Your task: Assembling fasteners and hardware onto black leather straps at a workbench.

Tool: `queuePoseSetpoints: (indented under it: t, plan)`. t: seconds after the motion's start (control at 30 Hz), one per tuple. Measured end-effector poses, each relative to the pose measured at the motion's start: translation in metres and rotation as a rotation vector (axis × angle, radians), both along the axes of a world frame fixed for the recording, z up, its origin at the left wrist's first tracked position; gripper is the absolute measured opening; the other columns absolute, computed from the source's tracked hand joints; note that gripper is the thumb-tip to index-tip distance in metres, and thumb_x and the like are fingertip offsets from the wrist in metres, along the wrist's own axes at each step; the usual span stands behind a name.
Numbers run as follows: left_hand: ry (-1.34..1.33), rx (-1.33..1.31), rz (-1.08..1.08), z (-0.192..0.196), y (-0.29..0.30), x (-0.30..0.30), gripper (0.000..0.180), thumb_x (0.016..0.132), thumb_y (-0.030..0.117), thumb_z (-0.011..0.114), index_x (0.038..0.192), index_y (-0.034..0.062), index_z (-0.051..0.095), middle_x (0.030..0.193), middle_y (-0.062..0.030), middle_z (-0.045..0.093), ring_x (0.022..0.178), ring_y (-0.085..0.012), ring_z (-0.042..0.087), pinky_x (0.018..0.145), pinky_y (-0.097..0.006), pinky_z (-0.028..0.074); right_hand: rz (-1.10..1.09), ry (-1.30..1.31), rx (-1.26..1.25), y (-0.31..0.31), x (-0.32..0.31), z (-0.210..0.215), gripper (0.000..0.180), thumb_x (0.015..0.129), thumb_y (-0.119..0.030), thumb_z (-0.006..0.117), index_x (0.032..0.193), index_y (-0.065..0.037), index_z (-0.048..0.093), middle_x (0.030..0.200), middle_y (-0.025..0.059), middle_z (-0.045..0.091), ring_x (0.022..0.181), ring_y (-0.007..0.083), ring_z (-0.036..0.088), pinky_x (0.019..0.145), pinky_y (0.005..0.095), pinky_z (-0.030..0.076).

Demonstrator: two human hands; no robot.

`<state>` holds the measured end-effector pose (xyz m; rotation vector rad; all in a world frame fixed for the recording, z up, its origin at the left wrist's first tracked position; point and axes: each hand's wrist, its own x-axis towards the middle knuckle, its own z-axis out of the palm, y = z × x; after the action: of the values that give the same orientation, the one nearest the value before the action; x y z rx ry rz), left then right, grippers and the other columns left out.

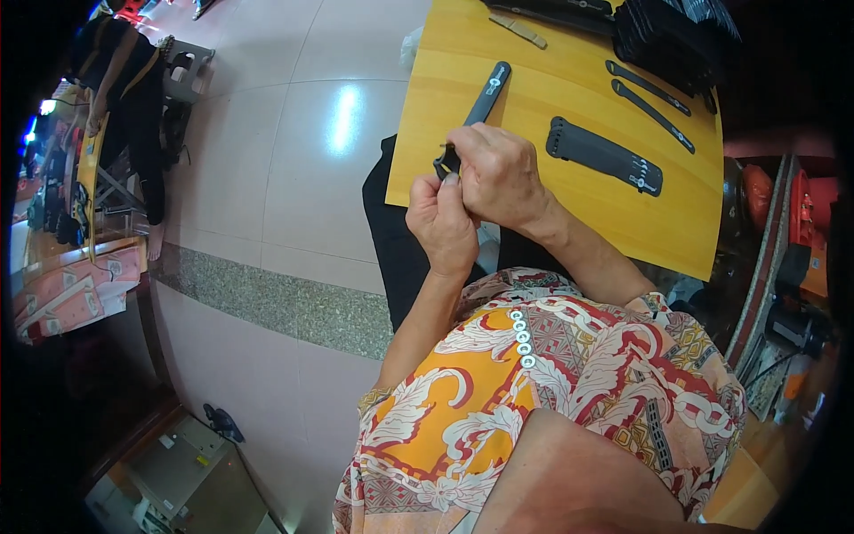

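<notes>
Our orange wooden board (569, 133) over glossy pale floor tiles (294, 133), our left hand (440, 222) and right hand (498, 173) pinching a long black strap (480, 107), wider black perforated strap (605, 156) nearby

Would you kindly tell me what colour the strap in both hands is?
Black; the strap shows best in the head view.

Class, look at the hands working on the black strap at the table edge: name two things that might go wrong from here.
1. Both hands, left hand and right hand, pinch the black strap at its near end, right over the wooden table's edge; a slip may drop it to the floor.
2. The wide black strap lies close by the right forearm, which might brush it.
</notes>
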<state>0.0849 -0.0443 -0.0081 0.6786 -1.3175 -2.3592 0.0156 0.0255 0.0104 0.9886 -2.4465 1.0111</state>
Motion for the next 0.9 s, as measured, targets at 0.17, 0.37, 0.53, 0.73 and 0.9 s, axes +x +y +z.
queuePoseSetpoints:
  t: [0.17, 0.37, 0.53, 0.73, 0.9]
  plan:
    - [0.036, 0.050, -0.019, -0.001, 0.001, -0.006, 0.017, 0.086, 0.006, 0.048, 0.071, 0.0062, 0.041, 0.052, -0.0005, 0.043, 0.039, -0.0079, 0.038, 0.038, -0.023, 0.033, -0.118, -0.068, 0.038, -0.002, -0.008, 0.001, 0.011, 0.070, 0.001, 0.052, 0.079, -0.001, 0.056, 0.069, 0.0157, 0.057, 0.063, 0.0340, 0.057, 0.054, 0.0399, 0.045]
    - [0.060, 0.114, -0.101, -0.005, 0.008, 0.017, 0.007, 0.087, 0.005, 0.044, 0.080, 0.0033, 0.043, 0.055, -0.0057, 0.045, 0.049, -0.0161, 0.046, 0.053, -0.032, 0.043, -0.194, -0.185, -0.111, 0.012, -0.039, 0.010, 0.013, 0.079, -0.006, 0.051, 0.086, 0.000, 0.059, 0.073, 0.0180, 0.062, 0.070, 0.0351, 0.061, 0.058, 0.0386, 0.047]
    - [0.058, 0.344, -0.343, -0.008, -0.024, 0.021, 0.024, 0.089, 0.021, 0.043, 0.103, 0.0019, 0.046, 0.084, -0.0124, 0.056, 0.072, -0.0233, 0.058, 0.066, -0.036, 0.050, 0.221, -0.426, -0.130, 0.029, -0.032, 0.018, 0.012, 0.083, 0.000, 0.051, 0.092, 0.002, 0.058, 0.078, 0.0129, 0.061, 0.072, 0.0207, 0.061, 0.065, 0.0290, 0.047]
    - [0.095, 0.292, -0.384, -0.002, -0.042, 0.007, 0.045, 0.086, 0.030, 0.047, 0.118, -0.0007, 0.040, 0.099, -0.0173, 0.056, 0.086, -0.0274, 0.060, 0.072, -0.038, 0.051, 0.318, -0.502, -0.192, 0.042, -0.023, 0.032, 0.012, 0.080, -0.002, 0.051, 0.088, 0.002, 0.058, 0.076, 0.0194, 0.061, 0.072, 0.0328, 0.062, 0.063, 0.0356, 0.048]
    - [0.084, 0.150, -0.533, -0.006, -0.017, -0.011, 0.042, 0.081, 0.007, 0.055, 0.118, -0.0016, 0.039, 0.086, -0.0130, 0.060, 0.069, -0.0188, 0.061, 0.059, -0.029, 0.051, 0.457, -0.529, -0.128, 0.061, -0.014, 0.033, 0.014, 0.078, -0.003, 0.050, 0.088, 0.001, 0.059, 0.076, 0.0203, 0.059, 0.071, 0.0330, 0.061, 0.063, 0.0368, 0.047]
